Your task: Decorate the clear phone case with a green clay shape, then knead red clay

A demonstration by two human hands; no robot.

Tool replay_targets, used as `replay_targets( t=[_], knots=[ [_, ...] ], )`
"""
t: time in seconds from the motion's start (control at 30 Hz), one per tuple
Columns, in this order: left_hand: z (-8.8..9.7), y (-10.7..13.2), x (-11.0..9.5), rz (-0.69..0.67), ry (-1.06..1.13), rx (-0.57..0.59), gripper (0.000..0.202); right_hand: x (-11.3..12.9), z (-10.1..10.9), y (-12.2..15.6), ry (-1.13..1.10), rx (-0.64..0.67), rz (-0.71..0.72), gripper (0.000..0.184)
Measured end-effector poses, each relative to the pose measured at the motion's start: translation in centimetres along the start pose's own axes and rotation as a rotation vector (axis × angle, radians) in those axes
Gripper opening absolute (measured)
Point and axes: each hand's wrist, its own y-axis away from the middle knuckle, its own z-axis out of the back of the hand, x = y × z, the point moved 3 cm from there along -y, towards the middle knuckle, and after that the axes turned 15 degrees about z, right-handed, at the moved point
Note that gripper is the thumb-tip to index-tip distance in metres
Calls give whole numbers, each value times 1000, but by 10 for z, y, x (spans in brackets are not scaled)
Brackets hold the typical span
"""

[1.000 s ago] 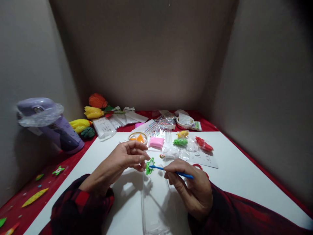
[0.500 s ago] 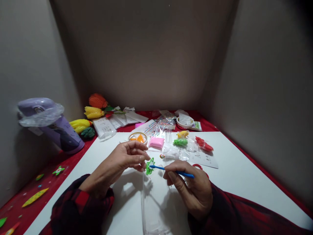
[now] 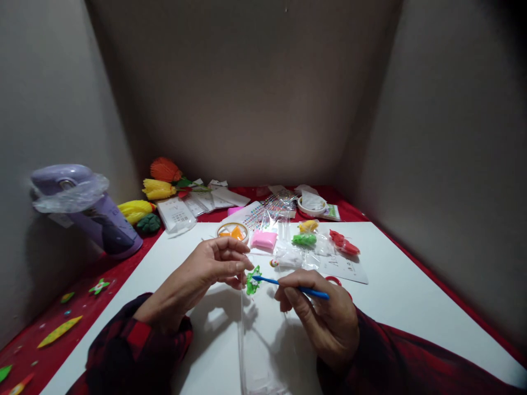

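Clay piece worked with tool
Left hand (image 3: pixel 206 274) pinches green clay (image 3: pixel 252 281); right hand (image 3: pixel 321 318) grips blue tool (image 3: pixel 288 286), tip touching clay.

A home craft corner, by the look of it: a tabletop (image 3: pixel 102 274) under red cloth, hemmed in by plain walls (image 3: pixel 255 99), strewn with small bags of modelling clay (image 3: pixel 264 240), gem sticker sheets (image 3: pixel 263 211), paper flowers (image 3: pixel 158 189) and cut-out leaves (image 3: pixel 60 331).

The head-worn camera looks forward and down, close over the left hand (image 3: pixel 208 270) and right hand (image 3: pixel 320 314).
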Motion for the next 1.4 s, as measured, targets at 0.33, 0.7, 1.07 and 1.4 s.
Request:
replay_targets(
  t=[0.33,0.7,1.07,1.4],
  knots=[
    [1,-2,0,-11,-9,10,30,-2,-2,2,-55,-22,-46,10],
    [0,0,0,-4,-19,2,32,-4,-3,3,-62,26,-30,8],
    [0,0,1,5,-15,3,32,-4,-2,5,-53,10,-46,8],
    [-2,2,0,-6,-21,5,31,-2,-1,1,-22,40,-10,9]
  ],
)
